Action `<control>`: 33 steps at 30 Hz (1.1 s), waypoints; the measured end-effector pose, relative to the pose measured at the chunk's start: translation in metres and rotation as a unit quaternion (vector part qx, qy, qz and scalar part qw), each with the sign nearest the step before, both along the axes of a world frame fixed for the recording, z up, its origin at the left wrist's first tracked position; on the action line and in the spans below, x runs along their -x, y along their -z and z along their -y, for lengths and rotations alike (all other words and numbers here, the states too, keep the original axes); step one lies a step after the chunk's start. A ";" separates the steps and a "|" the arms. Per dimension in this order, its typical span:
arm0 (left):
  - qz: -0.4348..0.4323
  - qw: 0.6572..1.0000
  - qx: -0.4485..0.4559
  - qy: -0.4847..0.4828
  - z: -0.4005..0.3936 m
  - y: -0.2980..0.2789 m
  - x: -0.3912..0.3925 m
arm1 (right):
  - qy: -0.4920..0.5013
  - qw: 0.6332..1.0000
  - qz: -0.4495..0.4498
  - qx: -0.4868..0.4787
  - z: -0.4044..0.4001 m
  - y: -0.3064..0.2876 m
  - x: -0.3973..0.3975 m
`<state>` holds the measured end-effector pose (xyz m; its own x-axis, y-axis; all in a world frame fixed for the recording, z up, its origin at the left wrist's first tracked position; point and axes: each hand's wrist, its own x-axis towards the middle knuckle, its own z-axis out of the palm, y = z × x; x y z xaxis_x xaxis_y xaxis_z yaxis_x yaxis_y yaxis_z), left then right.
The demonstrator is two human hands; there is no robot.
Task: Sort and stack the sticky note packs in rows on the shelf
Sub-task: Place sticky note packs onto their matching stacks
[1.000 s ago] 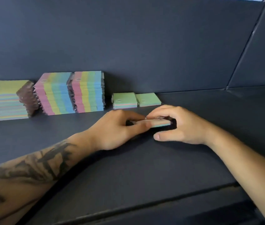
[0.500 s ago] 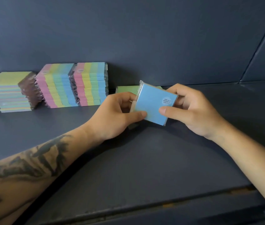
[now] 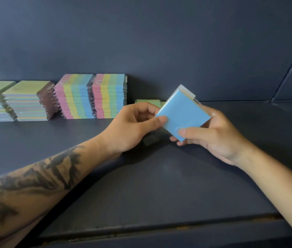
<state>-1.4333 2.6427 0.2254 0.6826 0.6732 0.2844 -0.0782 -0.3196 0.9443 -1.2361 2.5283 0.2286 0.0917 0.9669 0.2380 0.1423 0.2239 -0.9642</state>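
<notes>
Sticky note packs are partly arranged along the back of the shelf (image 3: 231, 176). One blue pack (image 3: 182, 113) is off the shelf, held tilted with a corner downward, above the shelf surface and in front of the low green packs (image 3: 148, 101).

Hand state:
- Left hand (image 3: 132, 127): thumb and curled fingers pinch the left corner of the blue pack.
- Right hand (image 3: 211, 135): thumb on the front face near the lower corner, fingers curled behind; it grips the pack from the right.

Completed, as far as visible:
- Two tall stacks of striped packs (image 3: 91, 96) stand side by side against the back wall, touching each other.
- Two stacks of green-topped packs (image 3: 23, 101) sit to their left, at the left edge of the view; their lower layers are wrapped and hard to read.
- The low green packs lie flat just right of the striped stacks, largely hidden behind the left hand and the blue pack. Their count cannot be determined.

Remaining, by judgement:
- The blue pack has no matching stack in view. It probably starts a new position to the right of the green packs.
- The shelf to the right carries no stacks in view, so the row is likely unfinished.
- How many packs are still unsorted cannot be told; no supply is in view.
</notes>
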 end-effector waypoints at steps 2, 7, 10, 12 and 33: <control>0.004 1.000 0.011 -0.018 0.000 0.000 0.000 | 0.050 0.998 0.036 -0.008 -0.001 0.003 0.000; -0.023 0.998 0.022 -0.055 0.000 0.000 -0.002 | 0.144 0.949 0.268 -0.086 0.004 0.005 -0.001; -0.050 0.997 0.012 -0.056 0.000 0.000 -0.002 | 0.119 0.892 0.417 -0.130 0.008 0.002 -0.001; -0.067 0.996 -0.002 -0.052 0.001 0.000 -0.001 | 0.108 0.879 0.445 -0.130 0.009 0.002 0.000; -0.238 0.960 -0.137 -0.049 0.015 -0.008 -0.011 | 0.125 0.767 0.620 0.109 0.020 -0.037 -0.062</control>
